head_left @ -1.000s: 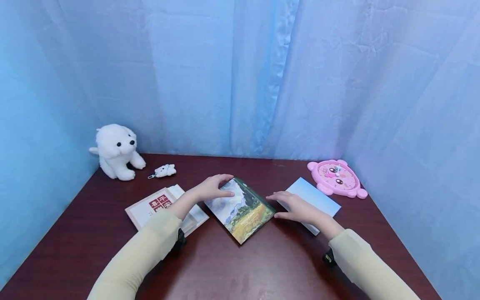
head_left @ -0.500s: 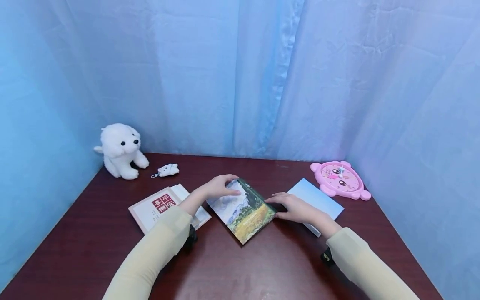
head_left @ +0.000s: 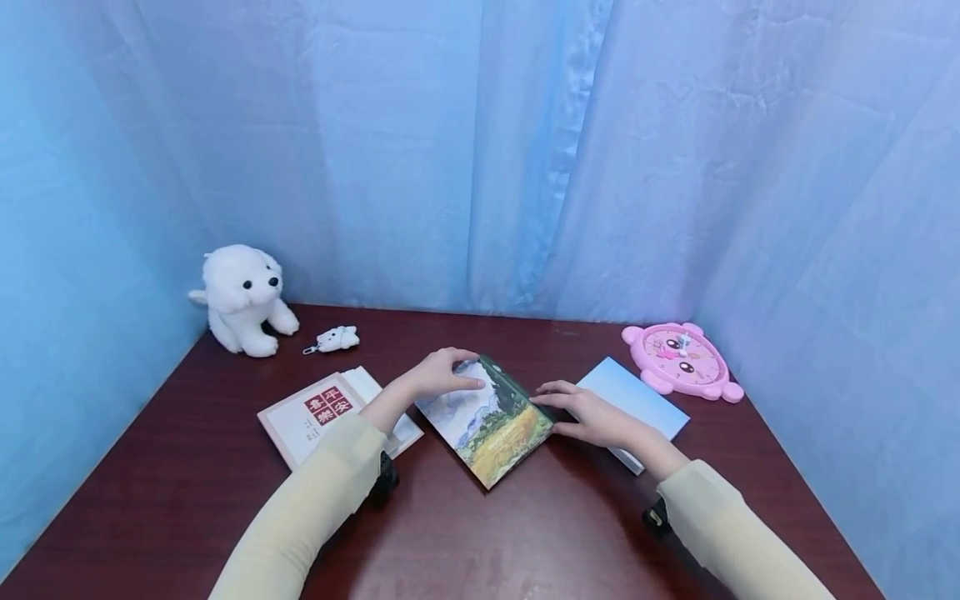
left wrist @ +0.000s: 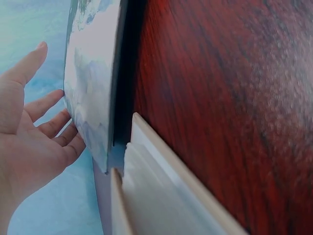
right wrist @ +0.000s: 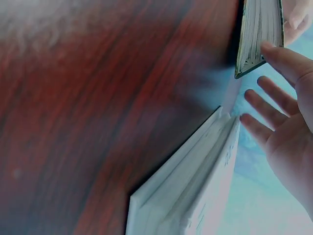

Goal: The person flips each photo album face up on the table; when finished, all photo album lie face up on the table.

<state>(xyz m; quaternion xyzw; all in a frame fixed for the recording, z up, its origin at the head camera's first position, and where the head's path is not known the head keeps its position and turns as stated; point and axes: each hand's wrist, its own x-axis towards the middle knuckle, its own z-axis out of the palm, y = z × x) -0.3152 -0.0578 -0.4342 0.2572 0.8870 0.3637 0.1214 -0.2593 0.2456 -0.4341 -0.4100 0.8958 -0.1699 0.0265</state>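
A painting-covered book [head_left: 491,425] with a dark green spine lies on the table between my hands, turned at an angle. My left hand [head_left: 437,373] is at its far left side; in the left wrist view several fingertips touch the book's edge and the thumb stands away from the cover. On the right, my right hand [head_left: 596,417] has loosely bent, spread fingers beside the near right corner. In the right wrist view the right thumb [right wrist: 283,58] touches the page-edge side of the book, while the other fingers hold nothing.
A cream book [head_left: 300,421] with red characters lies left, partly under the left forearm. A pale blue book [head_left: 633,400] lies beneath the right hand. Toward the back are a white plush dog [head_left: 243,292], a small plush keychain [head_left: 337,339] and a pink clock [head_left: 684,360].
My right hand has come in slightly to meet the book's right side. The left hand stays at the far left edge. The head view has shifted a little.
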